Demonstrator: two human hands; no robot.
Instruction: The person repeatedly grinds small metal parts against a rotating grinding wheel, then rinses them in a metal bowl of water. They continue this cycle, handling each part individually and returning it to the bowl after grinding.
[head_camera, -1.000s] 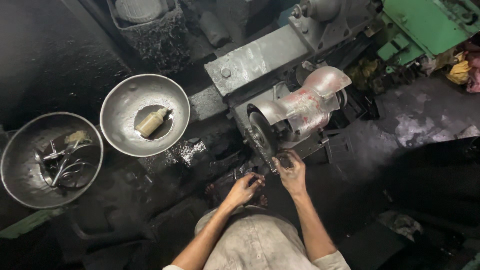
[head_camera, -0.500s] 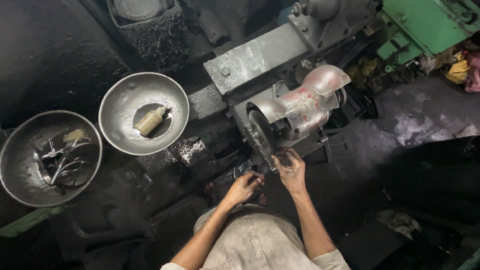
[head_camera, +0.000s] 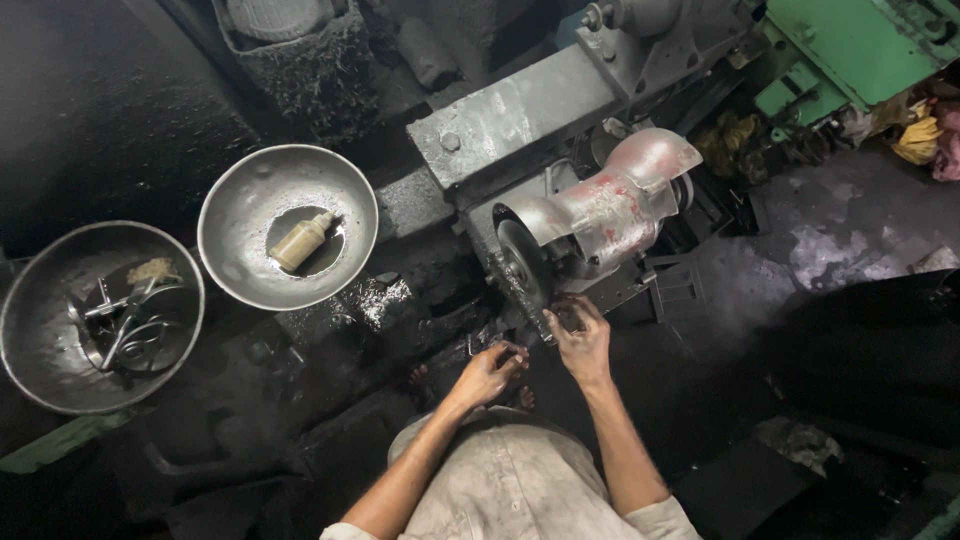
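- Grey metal dominates the head view: a bench grinder (head_camera: 600, 215) with a red-smeared guard is mounted on a dark, grimy worktop (head_camera: 330, 400), and its grinding wheel (head_camera: 522, 272) is turned edge-on toward the person.
- A small dark workpiece (head_camera: 562, 318) is pinched in the right hand (head_camera: 583, 338), whose fingers are curled narrowly around it; it is held just beside the lower rim of the wheel, though contact cannot be confirmed.
- The left hand (head_camera: 488, 372) is kept lower and left of the wheel, loosely curled; whether anything is gripped in it cannot be told.
- 2 steel bowls are set well apart from the hands: the nearer bowl (head_camera: 240, 205) holds a tan bottle (head_camera: 301, 240), the farther bowl (head_camera: 40, 330) holds bent metal pieces (head_camera: 125, 320).
- Grinding of the piece is judged to be the step in hand; steady, light pressure and fingers kept clear of the wheel would be called for next.
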